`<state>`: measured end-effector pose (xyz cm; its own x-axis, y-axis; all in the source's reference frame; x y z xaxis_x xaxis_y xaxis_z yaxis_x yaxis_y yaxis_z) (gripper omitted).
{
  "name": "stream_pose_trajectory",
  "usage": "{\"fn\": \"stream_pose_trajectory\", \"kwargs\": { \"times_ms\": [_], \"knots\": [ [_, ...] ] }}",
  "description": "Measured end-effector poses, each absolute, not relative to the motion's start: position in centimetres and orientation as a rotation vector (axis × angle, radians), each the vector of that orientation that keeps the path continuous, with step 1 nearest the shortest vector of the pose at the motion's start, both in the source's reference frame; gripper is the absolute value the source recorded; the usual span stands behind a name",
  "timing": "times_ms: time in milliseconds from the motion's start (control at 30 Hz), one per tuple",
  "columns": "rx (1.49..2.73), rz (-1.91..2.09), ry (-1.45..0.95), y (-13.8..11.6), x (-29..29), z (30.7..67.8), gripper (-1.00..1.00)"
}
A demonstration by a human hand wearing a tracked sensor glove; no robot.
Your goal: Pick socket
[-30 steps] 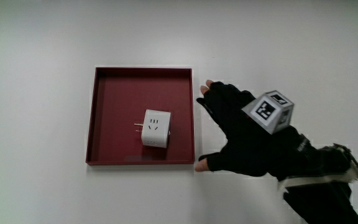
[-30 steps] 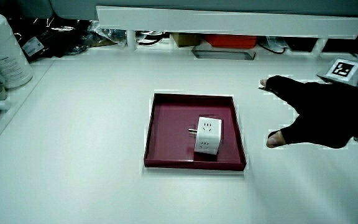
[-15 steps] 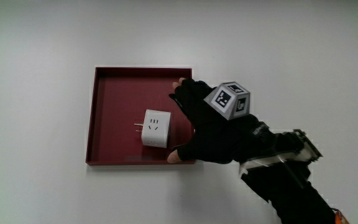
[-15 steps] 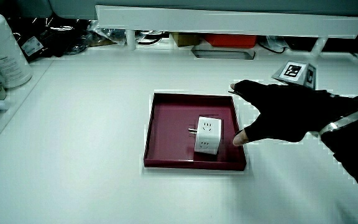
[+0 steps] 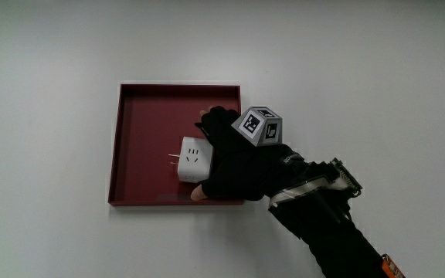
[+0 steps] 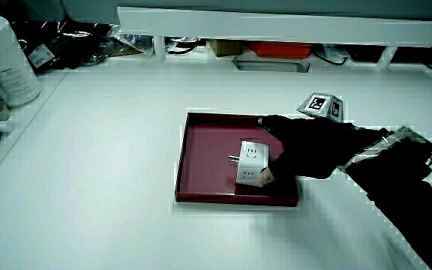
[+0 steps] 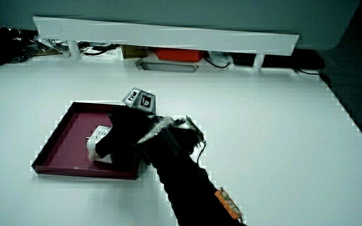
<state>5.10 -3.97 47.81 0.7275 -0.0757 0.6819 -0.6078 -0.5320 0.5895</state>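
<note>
socket (image 5: 191, 159): white, lies in the dark red tray (image 5: 141, 154), prongs pointing away from the hand.
hand (image 5: 234, 161): over the tray's edge, against the socket.
grip: fingers (image 6: 267, 124) and thumb spread around the socket's sides, touching it; a closed pinch cannot be told.
tray: flat on the white tabletop (image 5: 52, 62).

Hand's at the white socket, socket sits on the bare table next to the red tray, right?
Not quite: the socket lies inside the red tray, not on the bare table, as the main view shows. The hand is at the socket.
</note>
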Motion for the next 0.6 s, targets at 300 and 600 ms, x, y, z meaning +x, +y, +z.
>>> {"fn": "stream_pose_trajectory", "kwargs": {
  "times_ms": [300,600],
  "knots": [
    [2.044,0.78,-0.492,-3.5,4.4,50.0,0.0],
    [2.054,0.792,-0.459,-3.2,4.0,51.4,0.0]
  ]
}}
